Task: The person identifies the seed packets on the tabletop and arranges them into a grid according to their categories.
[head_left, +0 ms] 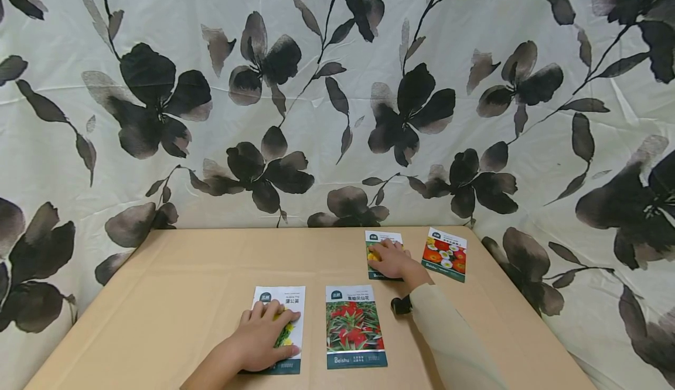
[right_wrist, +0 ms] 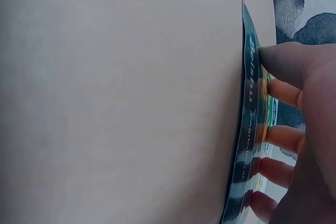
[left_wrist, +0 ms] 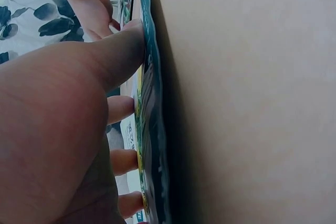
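My left hand point(head_left: 263, 334) rests with spread fingers on a seed packet point(head_left: 297, 332) with yellow flowers, lying flat at the table's near side. In the left wrist view the thumb and fingertips touch the face of that packet point(left_wrist: 152, 93). Farther off to the right, my right hand point(head_left: 392, 260) lies over another seed packet point(head_left: 374, 238), covering most of its picture. The right wrist view has its fingertips on the face of this packet point(right_wrist: 247, 103). Between the hands lies a seed packet with red flowers point(head_left: 355, 325), untouched.
A seed packet with orange, red and white flowers point(head_left: 445, 255) lies slightly turned near the table's back right corner. The light wooden table point(head_left: 184, 296) ends at a white cloth point(head_left: 337, 109) printed with dark flowers. A black device point(head_left: 401, 305) sits at the right wrist.
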Action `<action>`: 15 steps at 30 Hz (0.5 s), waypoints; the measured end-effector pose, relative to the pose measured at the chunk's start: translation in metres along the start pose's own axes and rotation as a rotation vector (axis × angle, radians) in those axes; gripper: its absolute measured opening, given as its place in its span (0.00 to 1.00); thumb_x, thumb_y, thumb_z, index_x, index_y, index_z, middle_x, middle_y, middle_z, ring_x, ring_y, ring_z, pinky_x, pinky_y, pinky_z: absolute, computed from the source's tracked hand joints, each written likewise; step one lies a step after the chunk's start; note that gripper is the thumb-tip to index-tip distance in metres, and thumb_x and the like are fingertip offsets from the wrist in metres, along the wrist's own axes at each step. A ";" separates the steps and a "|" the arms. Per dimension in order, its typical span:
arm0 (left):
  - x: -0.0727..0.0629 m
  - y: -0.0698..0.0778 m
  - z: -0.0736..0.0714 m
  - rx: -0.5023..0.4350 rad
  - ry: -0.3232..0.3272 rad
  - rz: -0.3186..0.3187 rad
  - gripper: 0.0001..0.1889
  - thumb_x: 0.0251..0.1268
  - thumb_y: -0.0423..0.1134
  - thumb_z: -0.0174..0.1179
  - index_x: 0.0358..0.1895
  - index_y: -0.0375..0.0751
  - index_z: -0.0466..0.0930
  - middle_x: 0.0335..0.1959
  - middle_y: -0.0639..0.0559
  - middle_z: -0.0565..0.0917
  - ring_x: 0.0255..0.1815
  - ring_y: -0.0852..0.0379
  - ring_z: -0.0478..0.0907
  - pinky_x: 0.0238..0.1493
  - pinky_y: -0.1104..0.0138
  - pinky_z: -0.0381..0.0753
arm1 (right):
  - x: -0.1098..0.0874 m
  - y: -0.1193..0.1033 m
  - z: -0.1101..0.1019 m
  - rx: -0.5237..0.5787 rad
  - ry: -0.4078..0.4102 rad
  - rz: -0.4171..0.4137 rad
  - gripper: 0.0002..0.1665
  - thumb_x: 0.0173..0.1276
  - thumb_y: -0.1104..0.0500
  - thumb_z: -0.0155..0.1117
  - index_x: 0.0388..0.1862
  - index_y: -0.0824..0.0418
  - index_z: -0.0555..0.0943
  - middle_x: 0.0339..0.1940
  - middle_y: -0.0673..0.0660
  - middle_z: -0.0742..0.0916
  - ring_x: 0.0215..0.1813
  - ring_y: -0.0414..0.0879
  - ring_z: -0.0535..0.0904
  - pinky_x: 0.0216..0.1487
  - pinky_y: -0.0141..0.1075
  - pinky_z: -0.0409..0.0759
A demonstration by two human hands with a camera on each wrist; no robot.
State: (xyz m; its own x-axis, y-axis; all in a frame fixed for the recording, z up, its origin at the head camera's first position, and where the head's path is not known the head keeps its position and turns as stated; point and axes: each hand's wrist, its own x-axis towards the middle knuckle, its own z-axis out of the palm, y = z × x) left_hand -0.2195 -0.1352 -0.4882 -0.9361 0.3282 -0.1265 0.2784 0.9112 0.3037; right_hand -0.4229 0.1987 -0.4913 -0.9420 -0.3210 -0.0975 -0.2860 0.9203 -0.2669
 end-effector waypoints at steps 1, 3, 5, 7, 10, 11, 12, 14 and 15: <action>0.000 0.000 0.000 0.000 0.000 -0.001 0.38 0.57 0.70 0.66 0.71 0.61 0.74 0.64 0.48 0.72 0.54 0.45 0.63 0.54 0.43 0.64 | 0.000 0.000 0.000 0.001 0.001 0.000 0.31 0.77 0.40 0.58 0.75 0.45 0.72 0.76 0.62 0.70 0.73 0.63 0.63 0.68 0.63 0.65; 0.000 0.000 0.001 -0.001 0.001 -0.001 0.38 0.57 0.70 0.66 0.71 0.61 0.74 0.64 0.48 0.72 0.55 0.45 0.63 0.54 0.42 0.64 | -0.001 -0.001 0.000 0.005 0.002 0.002 0.30 0.77 0.41 0.59 0.74 0.46 0.73 0.76 0.62 0.69 0.72 0.63 0.63 0.68 0.63 0.64; 0.001 -0.001 0.001 0.000 0.002 -0.002 0.39 0.57 0.70 0.66 0.71 0.61 0.74 0.64 0.48 0.72 0.55 0.45 0.63 0.55 0.41 0.64 | 0.000 -0.001 -0.001 0.006 0.004 0.003 0.30 0.76 0.41 0.59 0.74 0.46 0.73 0.76 0.62 0.69 0.72 0.63 0.63 0.67 0.63 0.65; 0.001 -0.001 0.001 0.001 0.002 -0.001 0.39 0.57 0.70 0.66 0.71 0.61 0.74 0.64 0.48 0.72 0.55 0.45 0.63 0.55 0.41 0.64 | -0.001 -0.001 -0.001 0.008 0.005 0.003 0.30 0.76 0.41 0.59 0.74 0.46 0.73 0.76 0.62 0.69 0.71 0.63 0.63 0.67 0.63 0.65; 0.001 -0.001 0.002 0.005 0.003 0.002 0.39 0.57 0.70 0.65 0.71 0.61 0.74 0.64 0.48 0.72 0.55 0.45 0.63 0.55 0.41 0.64 | 0.000 -0.002 -0.001 0.009 0.007 0.005 0.30 0.76 0.41 0.59 0.74 0.46 0.73 0.76 0.63 0.69 0.71 0.63 0.63 0.67 0.63 0.65; 0.001 -0.001 0.002 0.005 0.003 0.004 0.39 0.57 0.70 0.65 0.71 0.61 0.74 0.64 0.48 0.72 0.54 0.45 0.63 0.54 0.42 0.64 | -0.001 -0.002 -0.001 0.010 0.006 0.008 0.30 0.76 0.41 0.59 0.74 0.46 0.73 0.76 0.63 0.69 0.71 0.63 0.63 0.67 0.63 0.65; 0.001 -0.001 0.002 0.005 0.003 0.004 0.39 0.57 0.70 0.65 0.71 0.61 0.74 0.64 0.48 0.72 0.54 0.45 0.63 0.54 0.42 0.64 | -0.001 -0.003 -0.001 0.008 0.005 0.009 0.30 0.76 0.41 0.59 0.74 0.46 0.73 0.76 0.62 0.69 0.71 0.63 0.63 0.67 0.63 0.64; 0.001 -0.001 0.002 0.007 0.005 0.006 0.39 0.57 0.70 0.65 0.71 0.61 0.74 0.64 0.48 0.72 0.54 0.46 0.63 0.53 0.43 0.64 | -0.001 -0.003 0.000 0.001 0.004 0.013 0.30 0.76 0.40 0.59 0.74 0.46 0.73 0.76 0.62 0.69 0.72 0.63 0.63 0.68 0.63 0.64; 0.001 -0.001 0.002 0.007 0.005 0.006 0.39 0.57 0.70 0.65 0.71 0.61 0.74 0.64 0.48 0.72 0.54 0.46 0.63 0.54 0.42 0.64 | -0.001 -0.004 0.000 -0.002 0.002 0.013 0.31 0.76 0.40 0.58 0.74 0.46 0.73 0.76 0.62 0.69 0.72 0.63 0.63 0.68 0.64 0.64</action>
State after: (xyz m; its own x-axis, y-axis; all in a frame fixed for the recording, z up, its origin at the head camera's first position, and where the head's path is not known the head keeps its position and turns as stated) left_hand -0.2204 -0.1359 -0.4902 -0.9356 0.3321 -0.1200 0.2851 0.9110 0.2981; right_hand -0.4212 0.1957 -0.4900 -0.9461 -0.3084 -0.0989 -0.2740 0.9249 -0.2635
